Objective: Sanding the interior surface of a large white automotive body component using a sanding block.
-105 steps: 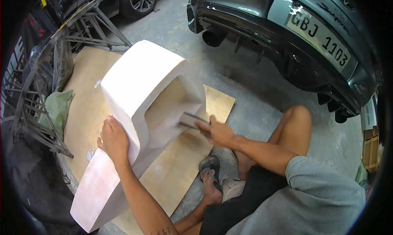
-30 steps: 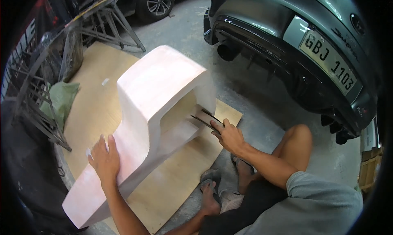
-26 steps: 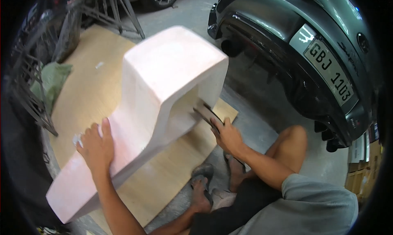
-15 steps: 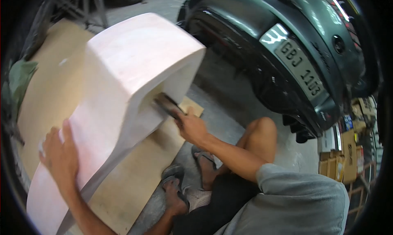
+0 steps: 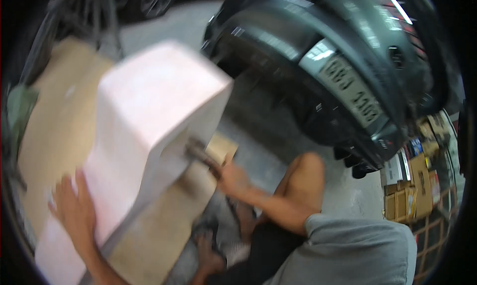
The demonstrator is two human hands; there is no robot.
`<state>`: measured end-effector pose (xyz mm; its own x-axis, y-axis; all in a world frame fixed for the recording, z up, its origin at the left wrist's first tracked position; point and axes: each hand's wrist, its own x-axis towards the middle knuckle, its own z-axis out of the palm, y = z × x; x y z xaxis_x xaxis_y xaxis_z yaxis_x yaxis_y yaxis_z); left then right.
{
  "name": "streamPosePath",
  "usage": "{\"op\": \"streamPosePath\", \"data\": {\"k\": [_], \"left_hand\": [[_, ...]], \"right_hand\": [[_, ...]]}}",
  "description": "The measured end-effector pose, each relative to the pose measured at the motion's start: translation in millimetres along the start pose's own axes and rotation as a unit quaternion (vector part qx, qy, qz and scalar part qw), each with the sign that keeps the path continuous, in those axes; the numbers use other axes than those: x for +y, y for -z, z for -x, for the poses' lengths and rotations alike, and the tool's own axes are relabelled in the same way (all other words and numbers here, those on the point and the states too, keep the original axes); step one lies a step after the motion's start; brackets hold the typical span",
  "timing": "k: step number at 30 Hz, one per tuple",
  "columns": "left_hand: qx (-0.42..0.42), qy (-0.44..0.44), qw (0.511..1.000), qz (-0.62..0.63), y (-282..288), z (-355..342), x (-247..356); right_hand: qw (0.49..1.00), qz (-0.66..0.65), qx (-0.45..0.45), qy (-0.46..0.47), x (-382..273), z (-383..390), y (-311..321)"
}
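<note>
A large pinkish-white moulded panel (image 5: 161, 89), boxy at its far end and curving down toward me, stands in front of me. My left hand (image 5: 75, 201) lies flat on its lower left slope, fingers stretched out. My right hand (image 5: 233, 179) is closed round a dark, narrow, bar-like tool (image 5: 203, 159), whose exact kind the blur hides. The tool's far end is inside the recess on the panel's right side, by the inner wall. Whether it touches that wall I cannot tell.
A tan board (image 5: 154, 245) lies on the grey floor beneath the panel. Close by on the right is the rear of a dark green car (image 5: 298, 61). Cardboard boxes (image 5: 420, 185) are stacked at far right. A metal stand (image 5: 94, 17) and green cloth (image 5: 20, 111) are at the left.
The whole view has shifted, so the panel and both hands sit lower in the picture. My left hand stays on the panel, and my right hand keeps the tool in the recess.
</note>
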<state>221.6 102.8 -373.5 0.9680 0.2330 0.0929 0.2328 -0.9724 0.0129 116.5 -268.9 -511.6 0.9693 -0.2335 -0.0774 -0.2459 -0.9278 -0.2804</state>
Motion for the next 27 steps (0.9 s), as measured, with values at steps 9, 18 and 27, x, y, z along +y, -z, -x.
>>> {"op": "streamPosePath", "data": {"k": [9,18,27], "left_hand": [[0.002,0.016,0.999,0.032,1.7,-16.1,9.0],[0.014,0.026,0.999,0.02,-3.7,-15.9,-2.3],[0.014,0.026,0.999,0.031,-3.5,-23.0,-9.9]], "right_hand": [[0.997,-0.02,0.056,0.057,-11.1,-12.2,19.9],[0.995,-0.06,0.047,0.062,-4.5,-1.7,12.5],[0.992,-0.024,0.081,0.089,-14.1,-8.1,8.4]]}}
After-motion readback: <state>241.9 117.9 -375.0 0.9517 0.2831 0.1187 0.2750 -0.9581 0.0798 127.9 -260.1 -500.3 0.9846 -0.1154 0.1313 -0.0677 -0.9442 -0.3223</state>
